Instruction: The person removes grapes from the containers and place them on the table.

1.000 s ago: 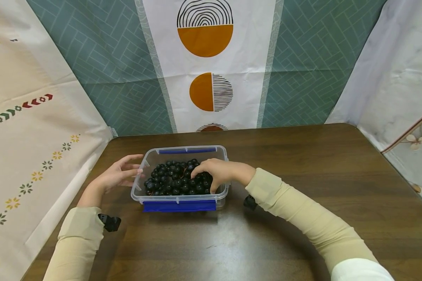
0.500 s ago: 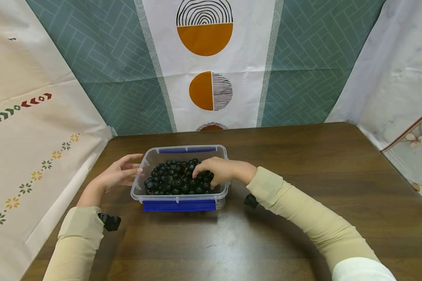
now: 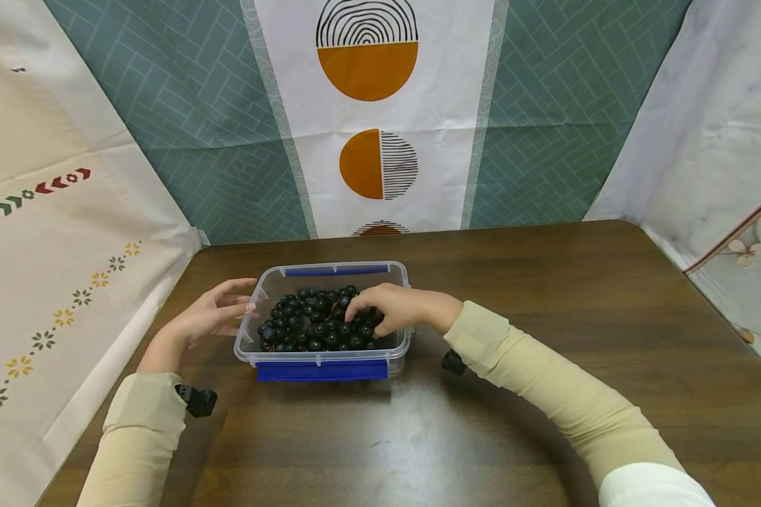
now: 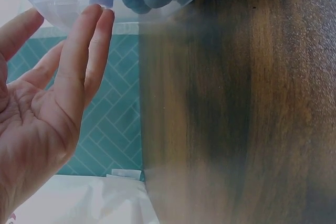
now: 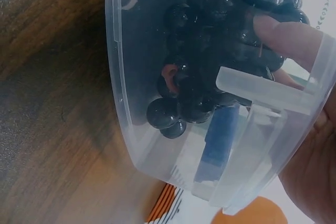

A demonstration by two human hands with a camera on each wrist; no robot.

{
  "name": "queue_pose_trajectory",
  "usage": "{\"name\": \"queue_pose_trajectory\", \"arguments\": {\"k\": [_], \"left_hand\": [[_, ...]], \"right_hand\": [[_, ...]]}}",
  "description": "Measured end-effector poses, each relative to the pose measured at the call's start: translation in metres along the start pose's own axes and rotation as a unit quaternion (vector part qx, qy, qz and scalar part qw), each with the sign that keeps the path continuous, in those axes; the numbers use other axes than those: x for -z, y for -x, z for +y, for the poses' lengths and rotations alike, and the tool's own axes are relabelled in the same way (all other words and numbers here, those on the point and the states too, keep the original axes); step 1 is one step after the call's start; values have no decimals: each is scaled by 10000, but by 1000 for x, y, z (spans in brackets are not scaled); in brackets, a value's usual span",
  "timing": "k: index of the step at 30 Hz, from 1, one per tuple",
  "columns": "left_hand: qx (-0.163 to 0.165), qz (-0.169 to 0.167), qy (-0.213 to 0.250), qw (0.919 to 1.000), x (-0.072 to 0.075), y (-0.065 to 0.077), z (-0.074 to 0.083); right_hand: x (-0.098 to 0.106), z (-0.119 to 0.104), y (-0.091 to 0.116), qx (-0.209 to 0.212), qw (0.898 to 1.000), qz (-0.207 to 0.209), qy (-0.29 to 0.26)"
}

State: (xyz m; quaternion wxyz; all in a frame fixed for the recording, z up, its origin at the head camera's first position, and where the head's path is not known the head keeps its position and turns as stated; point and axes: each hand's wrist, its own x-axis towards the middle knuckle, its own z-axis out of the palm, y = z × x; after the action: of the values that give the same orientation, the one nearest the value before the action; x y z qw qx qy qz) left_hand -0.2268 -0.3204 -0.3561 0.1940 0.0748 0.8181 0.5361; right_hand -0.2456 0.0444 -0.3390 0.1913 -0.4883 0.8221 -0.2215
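A clear plastic container point(image 3: 320, 358) with blue clips stands on the wooden table, holding a bunch of dark grapes point(image 3: 317, 329). My right hand point(image 3: 394, 310) reaches over the container's right wall, its thumb and curled fingers gripping grapes at the bunch's right side. In the right wrist view the thumb point(image 5: 286, 35) presses against the grapes point(image 5: 194, 87), seen partly through the clear wall; the other fingertips are largely hidden. At the left wall my left hand point(image 3: 212, 315) has its fingers extended, with fingertips touching or very near the container point(image 4: 68, 3).
The brown wooden table point(image 3: 533, 296) extends to the right and in front of the container. A patterned cloth point(image 3: 228, 127) hangs behind the table, a cream cloth point(image 3: 51, 232) at the left and a pale one point(image 3: 704, 155) at the right.
My right thumb has drawn in towards the fingers, closing on the grapes at the right side. The left hand and the container have stayed in place.
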Motion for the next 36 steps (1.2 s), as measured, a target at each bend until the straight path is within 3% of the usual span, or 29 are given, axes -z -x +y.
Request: {"name": "queue_pose_trajectory", "arguments": {"k": [9, 23, 36], "left_hand": [[51, -19, -49, 10000, 0, 0, 1], [70, -16, -93, 9999, 0, 1, 1], [56, -3, -114, 9999, -1, 1, 1]], "right_hand": [[0, 2, 1, 55, 9999, 94, -25], [4, -1, 6, -83, 9991, -145, -385], [0, -3, 4, -121, 9993, 24, -357]]}}
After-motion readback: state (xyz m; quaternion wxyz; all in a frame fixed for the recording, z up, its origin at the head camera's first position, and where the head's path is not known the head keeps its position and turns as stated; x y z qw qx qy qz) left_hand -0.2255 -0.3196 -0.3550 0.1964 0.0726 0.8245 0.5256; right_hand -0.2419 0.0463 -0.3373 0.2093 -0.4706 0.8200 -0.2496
